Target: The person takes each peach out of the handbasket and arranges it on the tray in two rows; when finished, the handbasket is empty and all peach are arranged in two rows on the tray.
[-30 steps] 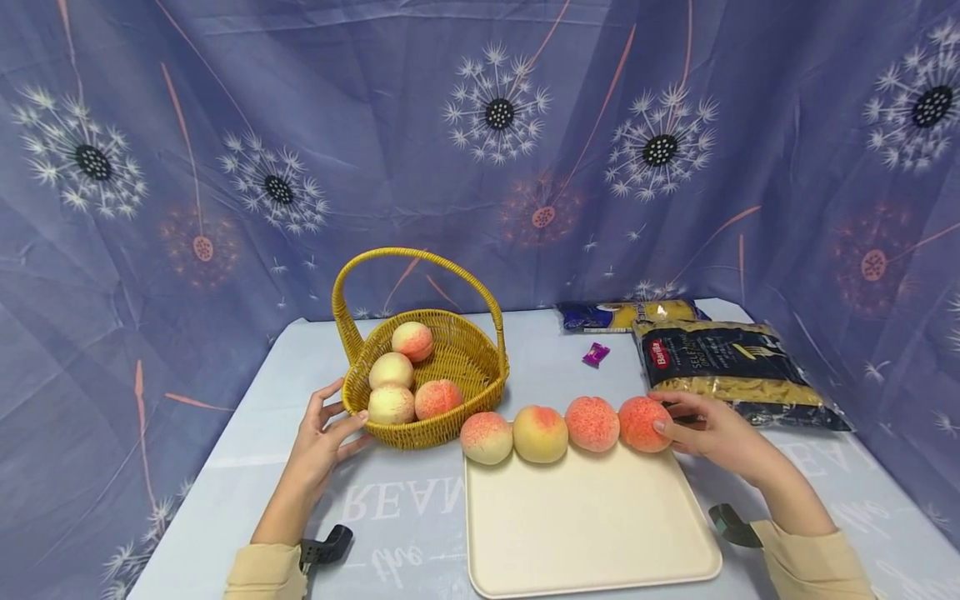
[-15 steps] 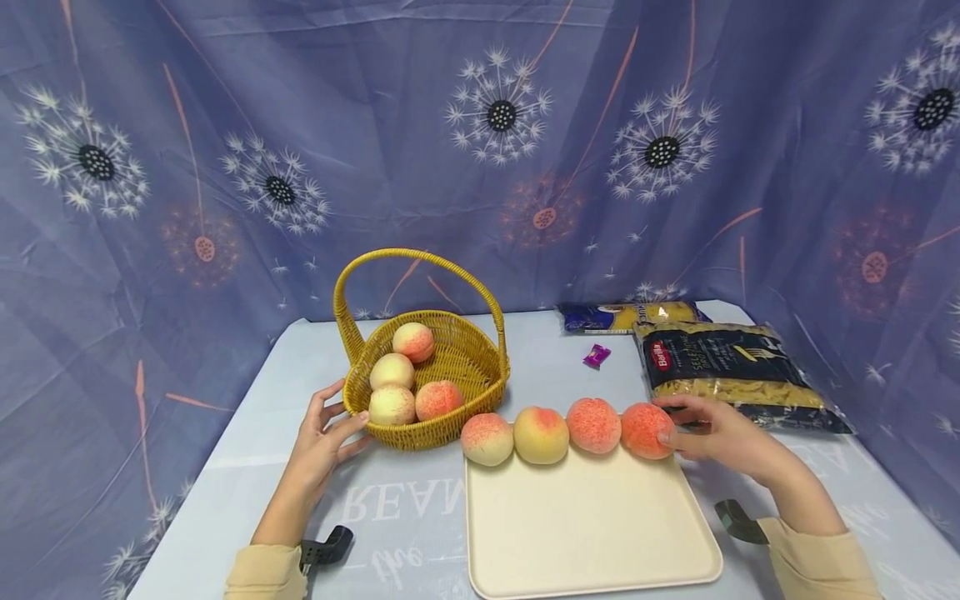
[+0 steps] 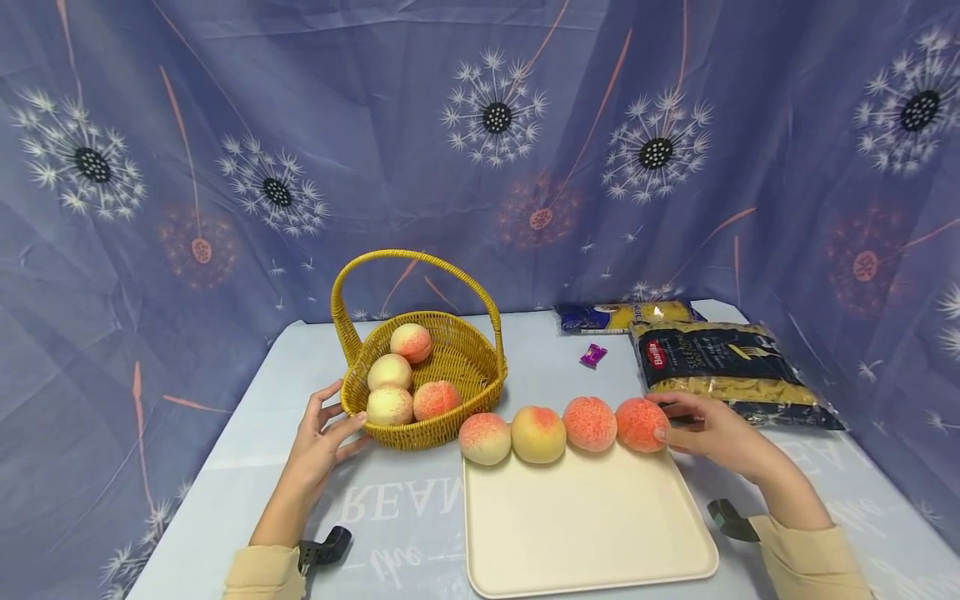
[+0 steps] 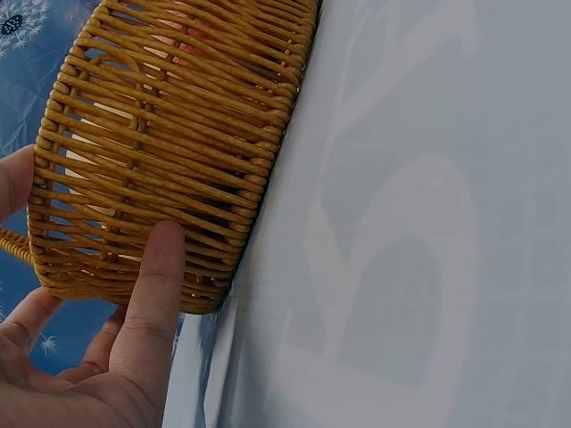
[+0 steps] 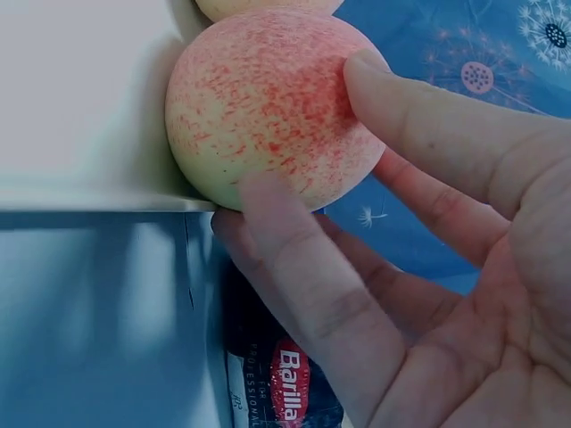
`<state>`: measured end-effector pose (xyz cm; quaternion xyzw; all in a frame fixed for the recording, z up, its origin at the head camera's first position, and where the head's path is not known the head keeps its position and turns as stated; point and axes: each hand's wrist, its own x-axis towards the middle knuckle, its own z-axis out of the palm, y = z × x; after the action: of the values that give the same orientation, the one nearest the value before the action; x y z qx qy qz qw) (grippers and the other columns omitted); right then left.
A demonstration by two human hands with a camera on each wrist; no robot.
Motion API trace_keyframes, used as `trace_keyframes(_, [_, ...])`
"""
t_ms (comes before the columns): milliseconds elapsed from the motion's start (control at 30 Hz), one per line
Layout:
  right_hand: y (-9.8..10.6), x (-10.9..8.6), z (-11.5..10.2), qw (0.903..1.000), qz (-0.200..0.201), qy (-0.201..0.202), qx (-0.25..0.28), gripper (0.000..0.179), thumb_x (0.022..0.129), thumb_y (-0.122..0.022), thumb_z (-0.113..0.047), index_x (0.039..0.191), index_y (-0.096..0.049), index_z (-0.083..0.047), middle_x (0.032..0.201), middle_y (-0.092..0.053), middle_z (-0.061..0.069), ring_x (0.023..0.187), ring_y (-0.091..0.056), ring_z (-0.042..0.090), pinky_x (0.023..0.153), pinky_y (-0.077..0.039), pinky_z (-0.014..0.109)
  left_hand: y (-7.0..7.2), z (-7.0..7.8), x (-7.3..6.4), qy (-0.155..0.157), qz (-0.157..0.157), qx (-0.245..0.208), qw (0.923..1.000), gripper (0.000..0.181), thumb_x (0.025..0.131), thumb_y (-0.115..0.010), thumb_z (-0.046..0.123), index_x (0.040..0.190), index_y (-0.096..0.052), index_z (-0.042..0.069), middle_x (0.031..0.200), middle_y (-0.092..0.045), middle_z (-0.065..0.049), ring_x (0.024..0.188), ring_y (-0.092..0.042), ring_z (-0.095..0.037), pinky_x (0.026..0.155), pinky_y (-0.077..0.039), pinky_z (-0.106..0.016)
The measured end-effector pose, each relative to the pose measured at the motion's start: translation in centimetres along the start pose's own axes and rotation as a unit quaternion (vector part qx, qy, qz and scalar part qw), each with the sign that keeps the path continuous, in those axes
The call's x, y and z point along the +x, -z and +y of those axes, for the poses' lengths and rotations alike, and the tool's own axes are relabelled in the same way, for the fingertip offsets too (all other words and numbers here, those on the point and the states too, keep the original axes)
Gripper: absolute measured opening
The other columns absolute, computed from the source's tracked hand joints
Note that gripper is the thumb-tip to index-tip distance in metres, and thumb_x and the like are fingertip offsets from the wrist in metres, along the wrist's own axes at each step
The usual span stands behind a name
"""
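A yellow wicker basket [image 3: 435, 435] with a tall handle stands at left of centre. Several red-and-cream peaches [image 3: 437, 400] lie in it. My left hand [image 3: 318, 442] holds its front left side, thumb on the rim and fingers against the woven wall [image 4: 161, 187]. Along the back edge of a cream tray [image 3: 585, 525], several more peaches form a row. Thumb and fingers of my right hand [image 3: 712, 433] grip the rightmost, reddest peach [image 3: 641, 424] from its right side. In the right wrist view this peach [image 5: 268, 107] sits at the tray's corner, against the neighbouring peach [image 5: 268, 7].
A bag of Barilla pasta [image 3: 720, 358] lies behind the right hand, with another pasta pack [image 3: 626, 317] farther back. A small purple wrapped sweet [image 3: 593, 356] is on the pale tablecloth [image 3: 405, 533]. A blue dandelion-print curtain [image 3: 420, 150] hangs behind the table.
The right hand and the rightmost peach shifted slightly nearer, then slightly back again. The left hand and basket keep their place.
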<state>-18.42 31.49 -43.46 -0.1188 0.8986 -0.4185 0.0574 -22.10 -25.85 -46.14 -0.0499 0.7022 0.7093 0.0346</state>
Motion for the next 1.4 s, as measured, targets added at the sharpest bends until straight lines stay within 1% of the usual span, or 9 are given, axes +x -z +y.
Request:
trace_keyframes(100, [0.0, 0.0, 0.0, 1.0, 0.002, 0.002, -0.004, 0.058, 0.1, -0.078, -0.022, 0.151, -0.058, -0.003, 0.135, -0.07, 0.021, 0.114, -0.067, 0.01, 0.086, -0.062, 0.022, 0.1, -0.1, 0.1, 0.0, 0.0, 0.001, 1.0, 0.079, 0.105, -0.07, 0.014, 0.169, -0.023, 0.025, 0.15, -0.037, -0.016, 0.11, -0.067, -0.003, 0.099, -0.066, -0.036])
trace_keyframes(267, [0.1, 0.2, -0.3, 0.9998, 0.001, -0.003, -0.021, 0.057, 0.101, -0.078, -0.024, 0.149, -0.059, -0.001, 0.134, -0.071, 0.02, 0.115, -0.069, 0.019, 0.086, -0.062, 0.023, 0.1, -0.2, 0.2, 0.001, 0.003, 0.002, 1.0, 0.079, 0.105, -0.07, 0.014, 0.169, -0.024, 0.025, 0.151, -0.037, -0.016, 0.11, -0.067, -0.003, 0.099, -0.066, -0.037])
trace_keyframes(467, [0.8, 0.3, -1.5, 0.9996, 0.008, -0.013, -0.025, 0.055, 0.103, -0.075, -0.024, 0.149, -0.058, 0.001, 0.136, -0.068, 0.024, 0.115, -0.071, 0.023, 0.084, -0.063, 0.021, 0.1, -0.2, 0.1, 0.001, 0.002, 0.0, 1.0, 0.079, 0.105, -0.07, 0.013, 0.169, -0.024, 0.025, 0.151, -0.037, -0.016, 0.111, -0.068, -0.003, 0.1, -0.066, -0.038])
trace_keyframes(633, [1.8, 0.8, -3.2, 0.9989, 0.017, 0.0, -0.043, 0.052, 0.105, -0.072, -0.025, 0.15, -0.058, -0.004, 0.139, -0.067, 0.023, 0.122, -0.069, 0.036, 0.086, -0.062, 0.02, 0.2, -0.1, 0.1, -0.003, -0.002, 0.0, 1.0, 0.079, 0.106, -0.069, 0.014, 0.169, -0.024, 0.025, 0.151, -0.036, -0.016, 0.111, -0.068, -0.003, 0.098, -0.066, -0.036])
trace_keyframes(833, [2.3, 1.9, -6.4, 0.9972, 0.019, 0.034, -0.064, 0.05, 0.106, -0.071, -0.028, 0.15, -0.06, -0.01, 0.135, -0.071, 0.017, 0.12, -0.07, 0.029, 0.09, -0.061, 0.018, 0.2, -0.2, 0.2, -0.005, -0.004, -0.001, 1.0, 0.079, 0.106, -0.069, 0.014, 0.169, -0.023, 0.025, 0.151, -0.037, -0.017, 0.11, -0.068, -0.002, 0.097, -0.067, -0.035])
trace_keyframes(1067, [1.5, 4.1, -10.4, 0.9976, -0.011, 0.061, -0.03, 0.05, 0.105, -0.072, -0.031, 0.151, -0.059, -0.015, 0.141, -0.067, 0.017, 0.121, -0.072, 0.032, 0.089, -0.065, 0.027, 0.2, -0.2, 0.2, -0.006, -0.006, 0.0, 1.0, 0.079, 0.106, -0.07, 0.015, 0.169, -0.023, 0.024, 0.151, -0.037, -0.017, 0.111, -0.068, -0.002, 0.098, -0.066, -0.037])
trace_keyframes(1133, [0.9, 4.9, -11.4, 0.9965, -0.021, 0.075, -0.032, 0.049, 0.105, -0.072, -0.032, 0.15, -0.059, -0.017, 0.141, -0.068, 0.016, 0.121, -0.073, 0.032, 0.092, -0.064, 0.029, 0.2, -0.2, 0.2, -0.007, -0.006, 0.001, 1.0, 0.079, 0.106, -0.07, 0.015, 0.169, -0.023, 0.025, 0.151, -0.038, -0.017, 0.111, -0.068, -0.002, 0.099, -0.066, -0.037])
trace_keyframes(1233, [-0.1, 6.2, -13.0, 0.9939, -0.04, 0.097, -0.035, 0.049, 0.105, -0.073, -0.031, 0.15, -0.059, -0.018, 0.141, -0.069, 0.014, 0.123, -0.071, 0.031, 0.1, -0.064, 0.039, 0.1, -0.2, 0.3, -0.008, -0.005, 0.001, 1.0, 0.079, 0.105, -0.07, 0.014, 0.168, -0.024, 0.025, 0.151, -0.038, -0.018, 0.111, -0.068, -0.002, 0.099, -0.066, -0.038])
trace_keyframes(1400, [-2.3, 8.2, -15.8, 0.9888, -0.092, 0.117, -0.011, 0.053, 0.105, -0.073, -0.031, 0.153, -0.056, -0.02, 0.148, -0.065, 0.011, 0.127, -0.07, 0.03, 0.108, -0.06, 0.051, 0.3, -0.3, 0.2, -0.001, 0.001, 0.0, 1.0, 0.079, 0.105, -0.07, 0.013, 0.168, -0.025, 0.026, 0.151, -0.038, -0.017, 0.111, -0.068, -0.002, 0.099, -0.066, -0.037])
